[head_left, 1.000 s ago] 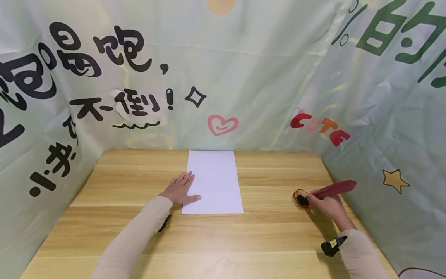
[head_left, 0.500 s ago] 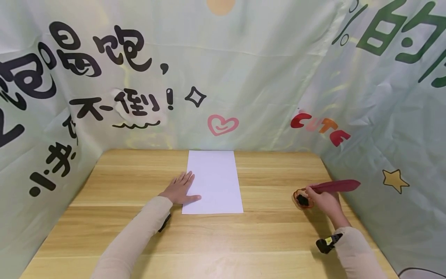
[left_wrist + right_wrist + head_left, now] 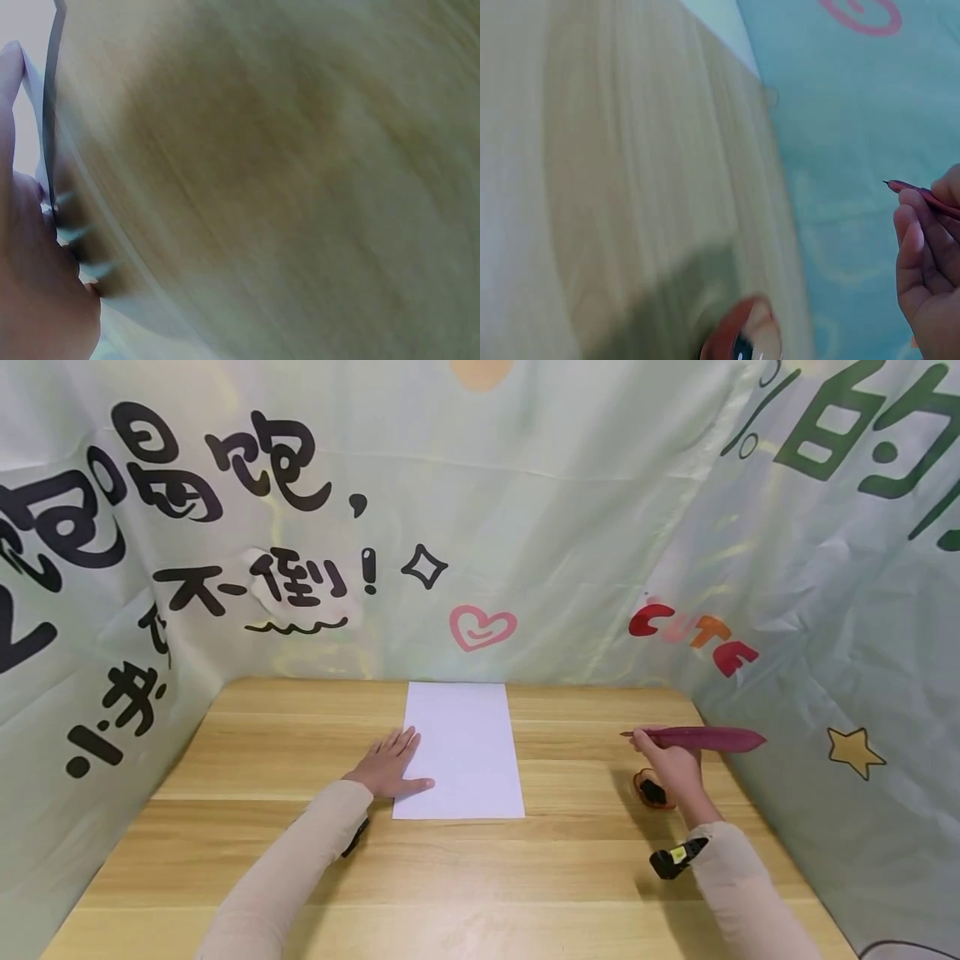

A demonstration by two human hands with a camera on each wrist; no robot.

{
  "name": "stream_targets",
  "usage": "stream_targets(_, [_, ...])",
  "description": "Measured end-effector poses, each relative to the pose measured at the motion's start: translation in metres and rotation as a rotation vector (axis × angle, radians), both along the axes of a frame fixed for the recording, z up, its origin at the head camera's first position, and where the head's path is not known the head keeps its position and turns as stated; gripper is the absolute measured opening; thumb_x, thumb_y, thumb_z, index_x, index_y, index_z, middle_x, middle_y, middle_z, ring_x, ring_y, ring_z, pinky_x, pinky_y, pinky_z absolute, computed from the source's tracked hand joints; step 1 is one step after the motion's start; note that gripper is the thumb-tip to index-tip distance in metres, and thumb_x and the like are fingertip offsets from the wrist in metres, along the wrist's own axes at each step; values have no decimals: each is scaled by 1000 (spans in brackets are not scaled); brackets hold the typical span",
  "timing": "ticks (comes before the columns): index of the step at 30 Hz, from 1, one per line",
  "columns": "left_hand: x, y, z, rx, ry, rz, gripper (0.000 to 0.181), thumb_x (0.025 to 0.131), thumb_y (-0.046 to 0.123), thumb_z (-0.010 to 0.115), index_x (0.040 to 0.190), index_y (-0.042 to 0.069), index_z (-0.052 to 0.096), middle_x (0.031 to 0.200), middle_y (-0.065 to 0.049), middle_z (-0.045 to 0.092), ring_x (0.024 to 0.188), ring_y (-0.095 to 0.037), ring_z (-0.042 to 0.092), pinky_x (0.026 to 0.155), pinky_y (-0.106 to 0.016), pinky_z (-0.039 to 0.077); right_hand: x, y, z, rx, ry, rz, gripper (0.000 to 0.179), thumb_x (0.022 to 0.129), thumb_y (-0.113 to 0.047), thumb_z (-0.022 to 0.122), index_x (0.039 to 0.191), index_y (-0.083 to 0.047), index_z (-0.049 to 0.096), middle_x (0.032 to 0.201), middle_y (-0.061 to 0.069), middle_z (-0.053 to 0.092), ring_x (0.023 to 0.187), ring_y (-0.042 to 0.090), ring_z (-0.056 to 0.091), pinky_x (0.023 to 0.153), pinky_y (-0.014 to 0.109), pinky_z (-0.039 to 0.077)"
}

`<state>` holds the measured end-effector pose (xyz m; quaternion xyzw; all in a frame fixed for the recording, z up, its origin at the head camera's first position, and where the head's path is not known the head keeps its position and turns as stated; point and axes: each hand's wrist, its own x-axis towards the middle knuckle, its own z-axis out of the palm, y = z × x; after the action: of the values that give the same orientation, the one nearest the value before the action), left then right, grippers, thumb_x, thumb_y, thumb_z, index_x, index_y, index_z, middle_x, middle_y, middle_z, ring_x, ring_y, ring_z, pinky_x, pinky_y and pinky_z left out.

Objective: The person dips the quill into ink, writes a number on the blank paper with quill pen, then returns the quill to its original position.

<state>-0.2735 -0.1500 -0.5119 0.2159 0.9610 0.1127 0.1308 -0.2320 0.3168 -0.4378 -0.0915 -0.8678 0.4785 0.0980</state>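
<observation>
Pinching a maroon pen (image 3: 716,739), right hand (image 3: 673,770) points its nib (image 3: 626,734) left toward paper (image 3: 472,752).
Left hand (image 3: 385,767) lies spread over the paper's left edge.

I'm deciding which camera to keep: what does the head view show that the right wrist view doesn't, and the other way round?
Only the head view: the left hand across the left edge of the paper, the yellow star and the "CUTE" letters. Only the right wrist view: the palm side of the right hand.
Both: the right hand holding the pen, the dish, at least part of the paper, the table and the backdrop.
</observation>
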Motion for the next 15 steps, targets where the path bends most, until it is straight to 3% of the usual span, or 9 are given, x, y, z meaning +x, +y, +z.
stream_targets(6, [-2,-1,-4,29,-18,7,101,86,72,44,155,9,5,161,-9,-2,147,-33,-2,115,-56,4,-14,-22,4,-41,25,-15,57,87,-56,60,110,-5,71,95,-1,74,81,-3,63,75,14,48])
stream_targets(12, [-1,-3,-4,25,-9,5,100,86,73,42,155,11,4,161,-7,-3,147,-31,-3,116,-56,4,-33,-51,9,-140,25,-26,48,88,-48,63,111,-6,71,81,-16,71,78,-3,64,77,18,50])
stream_targets(15, [0,-1,-2,11,-13,8,99,88,72,42,155,10,3,161,-7,-3,147,-31,-3,116,-55,4,-44,-66,11,-173,7,-18,46,88,-47,64,110,-7,72,83,-12,72,80,-1,65,82,26,52])
